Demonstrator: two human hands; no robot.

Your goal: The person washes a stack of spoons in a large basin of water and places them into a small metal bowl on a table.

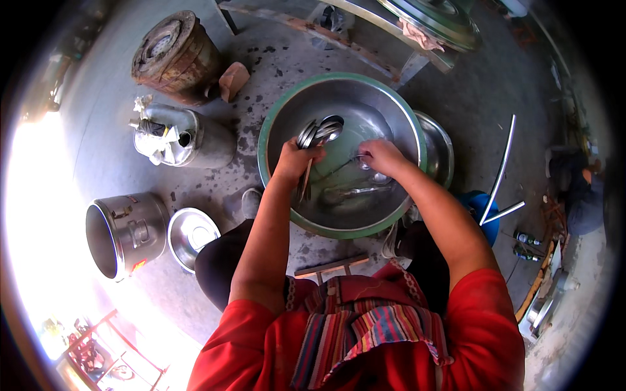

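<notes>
A large metal basin (342, 80) with a green rim stands on the floor before me, with shallow water in it. At its left side my left hand (297, 157) grips a bundle of metal spoons (320, 131), bowls up and handles hanging below the fist. Towards the right of the basin my right hand (382, 156) has its fingers closed on a metal spoon (363, 163); the fingers partly hide it. More metal utensils (364, 190) lie in the water beneath that hand.
Left of the basin stand a rusty stove (178, 58), a brick (234, 81), a metal can (195, 137), a steel pot on its side (129, 234) and a small steel bowl (193, 237). To the right are another metal basin (440, 146) and a blue bucket (481, 210). A bench (352, 46) crosses behind.
</notes>
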